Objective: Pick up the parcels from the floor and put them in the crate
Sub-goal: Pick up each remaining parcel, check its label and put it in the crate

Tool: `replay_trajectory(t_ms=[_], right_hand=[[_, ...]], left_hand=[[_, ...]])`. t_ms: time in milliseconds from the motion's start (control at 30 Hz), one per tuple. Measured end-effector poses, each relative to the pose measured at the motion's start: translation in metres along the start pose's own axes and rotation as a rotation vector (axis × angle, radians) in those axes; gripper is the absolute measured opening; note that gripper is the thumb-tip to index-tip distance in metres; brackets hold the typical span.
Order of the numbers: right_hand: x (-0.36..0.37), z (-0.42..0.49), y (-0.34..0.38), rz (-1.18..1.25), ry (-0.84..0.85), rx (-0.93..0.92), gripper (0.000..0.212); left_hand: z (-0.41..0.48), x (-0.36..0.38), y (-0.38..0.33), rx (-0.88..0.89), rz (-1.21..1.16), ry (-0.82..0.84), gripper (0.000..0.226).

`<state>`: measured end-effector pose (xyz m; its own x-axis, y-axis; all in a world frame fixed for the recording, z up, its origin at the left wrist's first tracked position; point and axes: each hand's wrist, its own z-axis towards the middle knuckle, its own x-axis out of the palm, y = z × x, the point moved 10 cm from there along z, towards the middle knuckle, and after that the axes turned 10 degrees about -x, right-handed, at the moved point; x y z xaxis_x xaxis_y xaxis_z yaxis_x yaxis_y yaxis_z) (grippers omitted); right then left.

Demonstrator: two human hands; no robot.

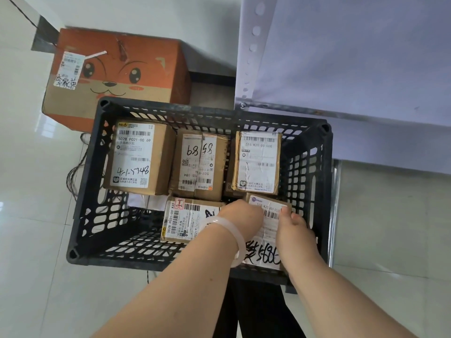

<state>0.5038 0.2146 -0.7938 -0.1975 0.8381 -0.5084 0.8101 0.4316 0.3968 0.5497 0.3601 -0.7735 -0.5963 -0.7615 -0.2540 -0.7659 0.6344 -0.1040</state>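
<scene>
Both arms are reached down into the black crate [84, 191]. The parcel [269, 226] in its near right corner is pinched by the right hand [294, 226], thumb on the label. The left hand [240, 215] has its fingers hidden, so can't tell. Glossy white floor tiles [29, 215] are seen all around.

crate [83, 191]: black plastic, lattice walls and floor, open top, upright.
far-left parcel [139, 157]: brown carton, white label up with "4-1-5348" handwritten; flat in the crate's far-left corner.
far-middle parcel [200, 167]: taped brown carton, label up, against the crate's far wall.
far-right parcel [258, 162]: brown carton, white label, in the crate's far-right corner.
near-middle parcel [180, 220]: brown carton, label sideways, mid-crate.
near-right parcel [266, 206]: labelled, black scrawl; crate's near-right corner, gripped by left hand [241, 213] and right hand [295, 228].
</scene>
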Motion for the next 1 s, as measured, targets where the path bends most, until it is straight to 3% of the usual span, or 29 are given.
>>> replay_trajectory(t_ms=[133,333,500,833,1000], right_hand=[[0.004,0.000,0.006,-0.029,0.026,0.036,0.071],[0.007,0.013,0.008,0.011,0.036,0.031,0.071],[0.011,0.020,0.000,0.056,0.092,0.032,0.058],[0.027,0.022,-0.015,0.262,0.152,0.059,0.042],[0.042,0.042,-0.015,0.174,0.201,0.109,0.069]], left_hand=[[0.005,0.001,0.005,-0.023,0.018,0.004,0.040],[0.014,0.012,0.019,-0.103,-0.204,0.029,0.036],[0.015,0.027,0.026,-0.098,-0.371,0.073,0.047],[0.029,0.033,0.025,-0.087,-0.423,0.078,0.055],[0.047,0.040,0.025,-0.173,-0.376,0.123,0.056]])
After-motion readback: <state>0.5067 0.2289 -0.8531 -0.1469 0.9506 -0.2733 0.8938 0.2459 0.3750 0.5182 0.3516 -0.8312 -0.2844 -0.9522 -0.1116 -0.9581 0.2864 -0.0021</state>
